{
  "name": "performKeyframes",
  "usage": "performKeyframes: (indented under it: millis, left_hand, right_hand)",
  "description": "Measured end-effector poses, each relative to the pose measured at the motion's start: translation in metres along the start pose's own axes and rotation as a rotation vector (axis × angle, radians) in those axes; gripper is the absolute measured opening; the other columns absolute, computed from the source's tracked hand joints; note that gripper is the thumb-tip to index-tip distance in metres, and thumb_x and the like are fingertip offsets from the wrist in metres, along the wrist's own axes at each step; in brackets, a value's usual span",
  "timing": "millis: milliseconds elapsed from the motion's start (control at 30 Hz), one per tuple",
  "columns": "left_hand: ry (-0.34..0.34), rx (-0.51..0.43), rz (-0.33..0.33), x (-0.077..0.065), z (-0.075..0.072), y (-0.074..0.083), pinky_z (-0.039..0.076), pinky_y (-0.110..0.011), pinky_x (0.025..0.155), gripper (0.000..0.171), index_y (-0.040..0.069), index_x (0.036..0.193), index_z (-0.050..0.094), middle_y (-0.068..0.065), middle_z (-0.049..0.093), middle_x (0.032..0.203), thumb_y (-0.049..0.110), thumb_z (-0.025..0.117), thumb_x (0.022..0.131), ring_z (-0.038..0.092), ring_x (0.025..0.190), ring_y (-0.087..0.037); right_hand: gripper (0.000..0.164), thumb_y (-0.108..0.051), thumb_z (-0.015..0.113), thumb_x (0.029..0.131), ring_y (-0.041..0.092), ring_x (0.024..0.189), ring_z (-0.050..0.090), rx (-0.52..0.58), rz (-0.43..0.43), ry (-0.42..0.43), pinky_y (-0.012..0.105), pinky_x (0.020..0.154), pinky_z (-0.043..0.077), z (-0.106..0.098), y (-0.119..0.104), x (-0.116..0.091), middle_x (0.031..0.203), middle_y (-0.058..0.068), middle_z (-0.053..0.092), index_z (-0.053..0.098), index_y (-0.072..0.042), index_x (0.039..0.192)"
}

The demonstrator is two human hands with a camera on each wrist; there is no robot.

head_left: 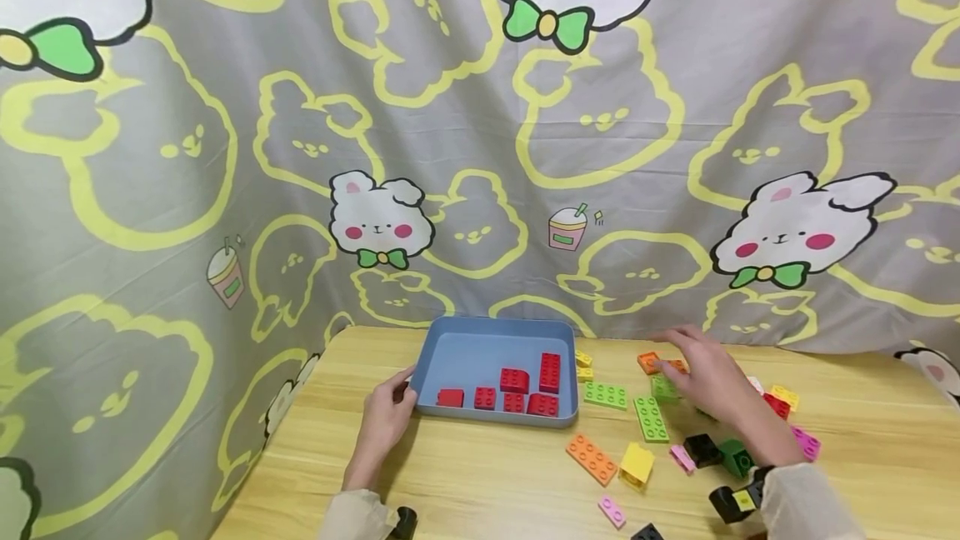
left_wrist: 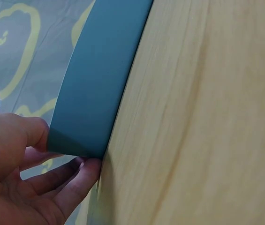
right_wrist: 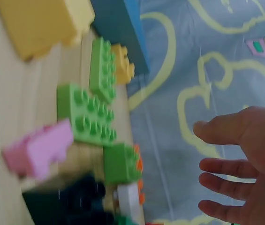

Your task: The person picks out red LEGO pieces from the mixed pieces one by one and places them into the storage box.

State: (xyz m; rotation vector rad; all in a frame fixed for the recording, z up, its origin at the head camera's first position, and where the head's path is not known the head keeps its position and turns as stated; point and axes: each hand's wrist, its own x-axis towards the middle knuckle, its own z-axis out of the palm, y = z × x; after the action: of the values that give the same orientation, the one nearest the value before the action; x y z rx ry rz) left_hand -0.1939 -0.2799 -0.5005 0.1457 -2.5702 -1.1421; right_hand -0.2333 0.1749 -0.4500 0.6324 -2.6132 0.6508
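Note:
A blue tray (head_left: 495,418) holds several red toy bricks (head_left: 550,372). At its front left corner my left hand (head_left: 388,411) grips it; the left wrist view shows the thumb by the rim and fingertips at the lower edge of the tray (left_wrist: 99,70). My right hand (head_left: 708,373) hovers over the loose bricks, its fingers apart and holding nothing. Beneath and beside it lie an orange brick (head_left: 648,362) and a green brick (head_left: 663,388), partly covered by the hand. In the right wrist view the fingers of the right hand (right_wrist: 254,164) extend over the bricks.
Right of the tray lie light green bricks (head_left: 650,419), a flat orange brick (head_left: 591,459), a yellow brick (head_left: 637,465), pink pieces (head_left: 612,512) and black ones (head_left: 702,450). Red and magenta bricks (head_left: 806,442) sit beyond the right forearm. A patterned curtain (head_left: 465,140) borders the table's back and left.

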Motion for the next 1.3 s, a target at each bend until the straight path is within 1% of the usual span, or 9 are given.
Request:
performKeyframes:
  millis: [133, 233, 333, 500, 600, 767, 933, 1300]
  left_hand:
    - [0.001, -0.005, 0.005, 0.0, 0.0, 0.002, 0.052, -0.047, 0.084, 0.042, -0.001, 0.129, 0.065, -0.02, 0.072, 0.102, -0.002, 0.057, 0.088, 0.063, 0.093, -0.026]
    - [0.001, -0.005, 0.003, 0.0, 0.0, 0.002, 0.052, -0.048, 0.084, 0.041, -0.001, 0.128, 0.065, -0.02, 0.072, 0.103, -0.002, 0.057, 0.088, 0.064, 0.093, -0.027]
    - [0.003, 0.001, -0.002, 0.0, 0.0, 0.0, 0.053, -0.048, 0.085, 0.041, 0.0, 0.128, 0.065, -0.021, 0.072, 0.104, -0.001, 0.057, 0.088, 0.065, 0.094, -0.027]
    - [0.005, 0.004, -0.017, 0.001, 0.001, -0.002, 0.052, -0.047, 0.085, 0.041, 0.001, 0.129, 0.066, -0.021, 0.072, 0.105, 0.0, 0.058, 0.088, 0.066, 0.095, -0.028]
    - [0.006, 0.008, -0.016, 0.001, 0.001, -0.003, 0.052, -0.048, 0.085, 0.041, 0.0, 0.129, 0.066, -0.02, 0.072, 0.104, 0.0, 0.058, 0.088, 0.066, 0.094, -0.028]
    - [0.003, 0.004, -0.025, 0.001, 0.002, -0.002, 0.052, -0.047, 0.085, 0.041, 0.001, 0.129, 0.066, -0.02, 0.072, 0.104, 0.001, 0.057, 0.088, 0.065, 0.094, -0.027]
    - [0.0, 0.006, -0.017, 0.001, 0.001, -0.002, 0.052, -0.047, 0.085, 0.042, 0.0, 0.129, 0.065, -0.02, 0.072, 0.104, 0.001, 0.057, 0.088, 0.065, 0.094, -0.027]
    - [0.009, 0.011, -0.019, 0.0, 0.002, 0.0, 0.052, -0.048, 0.085, 0.042, 0.001, 0.128, 0.066, -0.019, 0.072, 0.103, 0.0, 0.057, 0.088, 0.065, 0.093, -0.027]
  right_hand:
    - [0.037, -0.01, 0.073, 0.085, 0.045, 0.098, 0.059, -0.008, 0.071, -0.063, 0.061, 0.077, 0.05, -0.007, 0.017, -0.004, 0.116, 0.028, 0.059, 0.066, 0.003, 0.119]
    - [0.037, -0.008, 0.073, 0.083, 0.049, 0.102, 0.055, -0.033, 0.121, -0.097, 0.065, 0.081, 0.047, -0.01, 0.029, -0.008, 0.117, 0.032, 0.057, 0.066, 0.005, 0.116]
    - [0.036, -0.006, 0.074, 0.08, 0.052, 0.104, 0.052, -0.064, 0.138, -0.114, 0.067, 0.083, 0.045, -0.011, 0.041, -0.012, 0.114, 0.035, 0.056, 0.067, 0.008, 0.112]
    - [0.036, -0.005, 0.076, 0.077, 0.047, 0.092, 0.055, -0.086, 0.169, -0.162, 0.062, 0.076, 0.049, -0.009, 0.056, -0.019, 0.106, 0.035, 0.056, 0.066, 0.011, 0.108]
    - [0.038, -0.005, 0.077, 0.076, 0.042, 0.086, 0.055, -0.093, 0.209, -0.197, 0.061, 0.074, 0.051, -0.008, 0.06, -0.022, 0.102, 0.032, 0.056, 0.065, 0.012, 0.109]
    - [0.039, -0.001, 0.075, 0.076, 0.041, 0.084, 0.055, -0.094, 0.252, -0.226, 0.061, 0.073, 0.05, -0.007, 0.065, -0.024, 0.098, 0.032, 0.057, 0.063, 0.013, 0.111]
    - [0.037, 0.001, 0.074, 0.076, 0.04, 0.081, 0.055, -0.107, 0.255, -0.229, 0.059, 0.07, 0.051, -0.007, 0.069, -0.025, 0.094, 0.031, 0.057, 0.063, 0.014, 0.109]
    - [0.034, 0.001, 0.073, 0.076, 0.036, 0.076, 0.056, -0.127, 0.24, -0.227, 0.055, 0.066, 0.053, -0.007, 0.066, -0.025, 0.09, 0.028, 0.058, 0.064, 0.014, 0.107]
